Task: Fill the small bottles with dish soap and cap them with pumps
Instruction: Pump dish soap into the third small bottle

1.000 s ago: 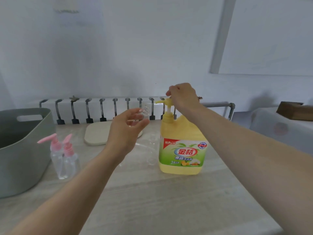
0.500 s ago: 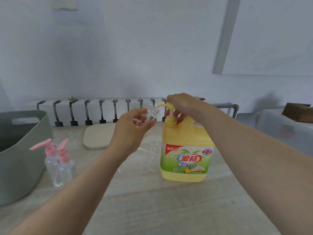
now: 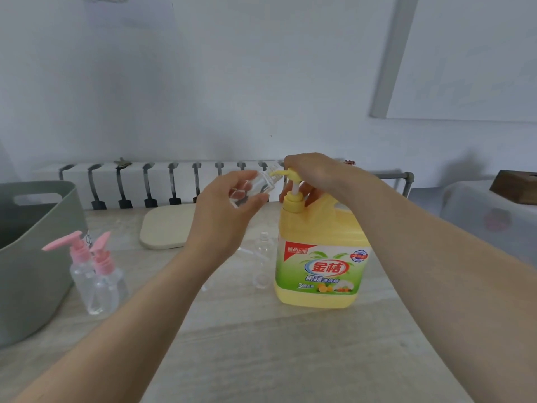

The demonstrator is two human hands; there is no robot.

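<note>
A big yellow dish soap jug (image 3: 319, 257) with a pump stands at the table's middle. My right hand (image 3: 313, 175) lies over the yellow pump head (image 3: 286, 173), fingers curled round it. My left hand (image 3: 226, 216) grips a small clear bottle (image 3: 263, 186), tilted with its mouth at the pump spout. Another clear bottle (image 3: 263, 257) without a cap stands just left of the jug. Two small clear bottles with pink pumps (image 3: 96, 271) stand at the left.
A grey plastic basket (image 3: 29, 257) fills the left edge. A pale rounded board (image 3: 165, 225) lies at the back of the wooden table (image 3: 290, 359). Behind it runs a white rack with black hooks (image 3: 159, 184). A covered surface with a brown box (image 3: 514, 187) is at right.
My left hand has brought the small clear bottle right until its mouth meets the pump spout. My right hand has lowered onto the pump head.
</note>
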